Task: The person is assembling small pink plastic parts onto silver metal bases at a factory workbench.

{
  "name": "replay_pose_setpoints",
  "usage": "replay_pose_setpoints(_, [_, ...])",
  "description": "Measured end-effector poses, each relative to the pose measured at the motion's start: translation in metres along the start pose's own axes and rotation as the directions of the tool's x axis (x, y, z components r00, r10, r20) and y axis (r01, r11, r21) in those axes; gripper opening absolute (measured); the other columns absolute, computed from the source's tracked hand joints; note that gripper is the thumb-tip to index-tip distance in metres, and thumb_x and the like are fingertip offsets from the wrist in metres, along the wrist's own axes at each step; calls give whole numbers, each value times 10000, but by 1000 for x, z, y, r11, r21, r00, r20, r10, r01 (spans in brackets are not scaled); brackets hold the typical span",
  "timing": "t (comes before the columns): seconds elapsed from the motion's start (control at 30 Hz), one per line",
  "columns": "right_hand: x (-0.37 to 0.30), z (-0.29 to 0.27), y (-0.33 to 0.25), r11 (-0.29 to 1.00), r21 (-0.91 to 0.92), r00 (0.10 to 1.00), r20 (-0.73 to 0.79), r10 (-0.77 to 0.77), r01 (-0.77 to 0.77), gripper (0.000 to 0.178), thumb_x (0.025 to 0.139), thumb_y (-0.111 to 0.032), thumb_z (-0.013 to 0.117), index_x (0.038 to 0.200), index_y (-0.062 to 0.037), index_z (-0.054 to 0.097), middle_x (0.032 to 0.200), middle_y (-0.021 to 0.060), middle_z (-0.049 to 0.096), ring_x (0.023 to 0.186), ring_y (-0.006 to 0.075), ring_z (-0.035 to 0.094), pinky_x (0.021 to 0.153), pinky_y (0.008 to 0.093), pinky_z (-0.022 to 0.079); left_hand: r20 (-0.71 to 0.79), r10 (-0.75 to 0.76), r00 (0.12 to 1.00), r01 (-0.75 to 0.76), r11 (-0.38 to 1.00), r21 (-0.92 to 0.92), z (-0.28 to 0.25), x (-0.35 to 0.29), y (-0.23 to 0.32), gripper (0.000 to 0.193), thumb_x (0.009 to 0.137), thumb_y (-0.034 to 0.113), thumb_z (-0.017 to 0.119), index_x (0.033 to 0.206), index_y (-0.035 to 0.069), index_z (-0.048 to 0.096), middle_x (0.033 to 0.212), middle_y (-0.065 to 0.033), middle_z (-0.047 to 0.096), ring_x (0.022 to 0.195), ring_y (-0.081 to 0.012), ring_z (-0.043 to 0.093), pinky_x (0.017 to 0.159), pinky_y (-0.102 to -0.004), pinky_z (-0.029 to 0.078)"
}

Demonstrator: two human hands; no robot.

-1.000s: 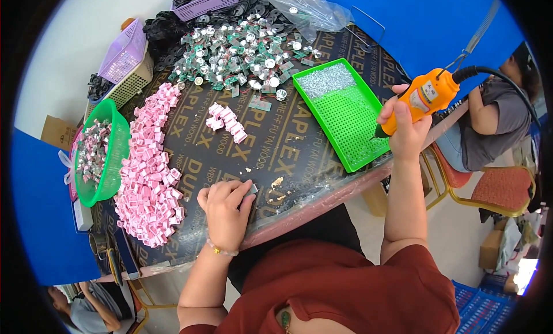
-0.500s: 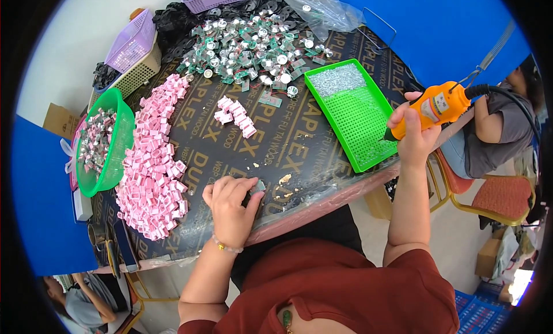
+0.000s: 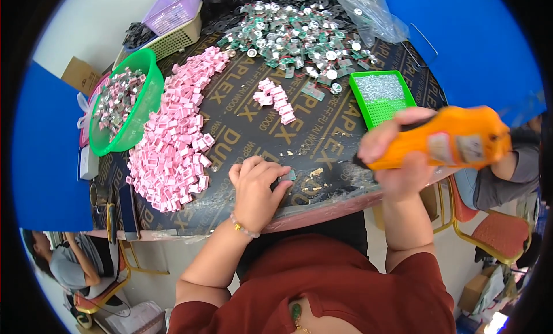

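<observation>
My right hand (image 3: pixel 408 175) is wrapped round an orange electric screwdriver (image 3: pixel 446 139). The tool lies nearly level and is smeared by motion, its dark tip end pointing left. On the dark tabletop, my left hand (image 3: pixel 257 191) rests with curled fingers over a small piece. Only a grey-green corner of this small green board (image 3: pixel 290 175) shows between thumb and fingers; the rest is hidden. Beyond my left hand lies a small group of pink plastic housings (image 3: pixel 280 101). A green tray (image 3: pixel 373 116) of small silvery screws stands past my right hand.
A long heap of pink housings (image 3: pixel 173 155) covers the left, beside a green basket (image 3: pixel 155 92) of mixed parts. Green boards with clear round lenses (image 3: pixel 299 37) are piled at the back. Crumbs (image 3: pixel 315 173) lie near my left hand. Other people sit at both sides.
The screwdriver has swung from a slanted hold to nearly level and come lower, nearer to me. My left hand stays on its piece while the whole view has shifted.
</observation>
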State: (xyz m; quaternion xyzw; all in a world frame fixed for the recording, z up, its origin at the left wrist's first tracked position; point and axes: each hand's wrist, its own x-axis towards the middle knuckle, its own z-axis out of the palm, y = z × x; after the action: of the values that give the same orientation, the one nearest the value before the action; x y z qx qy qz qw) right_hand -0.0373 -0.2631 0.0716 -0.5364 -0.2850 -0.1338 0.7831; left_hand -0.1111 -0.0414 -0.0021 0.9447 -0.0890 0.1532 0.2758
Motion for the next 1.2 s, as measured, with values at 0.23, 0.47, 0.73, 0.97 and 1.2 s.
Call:
replay_pose_setpoints(0.23, [-5,55,41,973,144,976,145,161,-182,533,871,-344,700,1183,3,442,726,109,593,614,174,579,588,303,511,-22,-2,1000,2,1000,9,-2,1,0,223,689,169,788,899,146,717,898,28,656,1015,-209,535,920,-431,304])
replay_pose_setpoints(0.47, [-9,61,50,969,109,961,188,201,-224,512,883,-334,676,1176,8,432,712,109,585,608,172,572,595,298,506,-12,-23,1000,23,1000,-5,-3,2,-1,213,688,179,785,884,144,710,882,24,645,1013,-213,538,911,-440,307])
replay_pose_setpoints(0.73, [-11,61,57,966,103,954,212,211,-236,480,892,-323,669,1151,3,432,711,109,582,611,176,571,592,302,508,-8,2,1000,-2,1000,-13,-3,2,-3,227,683,165,786,880,111,690,911,14,659,990,-221,542,904,-418,305])
replay_pose_setpoints(0.97, [-14,65,61,976,52,941,281,190,-213,382,877,-232,702,1076,-9,464,738,87,583,656,157,593,592,271,501,-102,70,992,-63,996,70,6,-1,-4,241,675,165,775,892,130,674,883,9,628,1003,-216,544,880,-419,330])
replay_pose_setpoints(1.2, [-14,62,65,962,107,939,269,216,-252,447,870,-263,720,1117,9,464,741,95,588,642,153,586,585,266,490,-107,117,987,-107,989,100,11,-1,-3,277,696,169,758,949,126,654,921,-8,619,1022,-223,539,894,-421,336])
